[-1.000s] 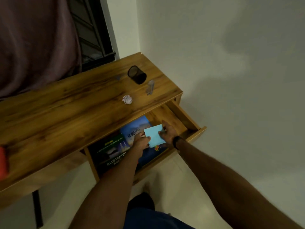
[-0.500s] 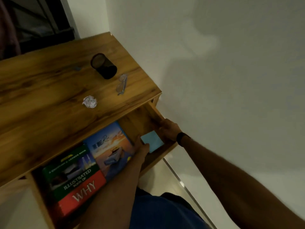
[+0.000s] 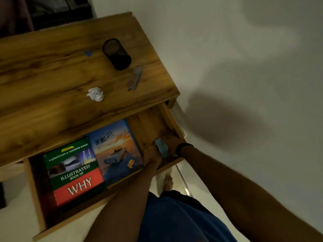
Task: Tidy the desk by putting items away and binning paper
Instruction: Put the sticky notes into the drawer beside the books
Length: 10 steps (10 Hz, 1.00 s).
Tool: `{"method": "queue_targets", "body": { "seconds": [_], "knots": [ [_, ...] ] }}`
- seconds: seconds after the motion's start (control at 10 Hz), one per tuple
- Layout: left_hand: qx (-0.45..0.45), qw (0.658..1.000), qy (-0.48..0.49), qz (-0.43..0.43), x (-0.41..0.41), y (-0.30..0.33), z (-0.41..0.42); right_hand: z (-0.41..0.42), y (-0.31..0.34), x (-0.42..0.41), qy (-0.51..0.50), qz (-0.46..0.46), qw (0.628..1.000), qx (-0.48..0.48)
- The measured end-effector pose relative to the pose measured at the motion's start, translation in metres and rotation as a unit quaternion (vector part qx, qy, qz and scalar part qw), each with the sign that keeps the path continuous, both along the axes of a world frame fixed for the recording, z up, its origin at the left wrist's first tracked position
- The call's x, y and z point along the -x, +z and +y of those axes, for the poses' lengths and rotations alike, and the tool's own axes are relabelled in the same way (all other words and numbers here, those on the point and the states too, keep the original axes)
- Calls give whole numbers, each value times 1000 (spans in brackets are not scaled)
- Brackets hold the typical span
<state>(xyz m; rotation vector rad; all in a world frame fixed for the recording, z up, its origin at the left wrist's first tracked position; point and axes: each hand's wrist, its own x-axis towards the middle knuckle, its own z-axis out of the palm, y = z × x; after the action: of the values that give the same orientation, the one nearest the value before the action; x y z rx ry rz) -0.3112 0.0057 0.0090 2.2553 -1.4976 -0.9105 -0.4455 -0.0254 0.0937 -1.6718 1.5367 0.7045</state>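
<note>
A light blue pad of sticky notes point(image 3: 162, 148) stands on edge in the right front corner of the open wooden drawer point(image 3: 171, 119). My left hand point(image 3: 151, 152) presses its left side and my right hand point(image 3: 170, 143), with a black wristband, holds its right side. Two books lie flat in the drawer: a green and red "Illustrated Book of Why" point(image 3: 75, 172) and a blue one with a sunset cover point(image 3: 116, 151). On the desk top point(image 3: 52, 67) lie a crumpled white paper ball point(image 3: 95, 94) and a clear plastic wrapper point(image 3: 134, 78).
A black mesh pen cup point(image 3: 116, 54) lies tipped on the desk near its right end, and a small blue scrap point(image 3: 88, 53) sits left of it. A white wall runs along the right. My bare foot point(image 3: 168, 182) stands on the pale floor below the drawer.
Both hands have carried the blue pad from over the sunset book to the drawer's right front corner and lowered it in. The view has swung closer over the drawer.
</note>
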Motion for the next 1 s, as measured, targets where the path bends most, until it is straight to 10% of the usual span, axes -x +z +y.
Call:
{"method": "queue_targets", "body": {
  "seconds": [0.1,1.0],
  "knots": [
    [-189,973,-106,75,5,51,21,-1,6,-7,53,6,999,2],
    [-57,995,60,-50,-360,190,99,13,113,-358,202,-148,957,145]
  ]
}}
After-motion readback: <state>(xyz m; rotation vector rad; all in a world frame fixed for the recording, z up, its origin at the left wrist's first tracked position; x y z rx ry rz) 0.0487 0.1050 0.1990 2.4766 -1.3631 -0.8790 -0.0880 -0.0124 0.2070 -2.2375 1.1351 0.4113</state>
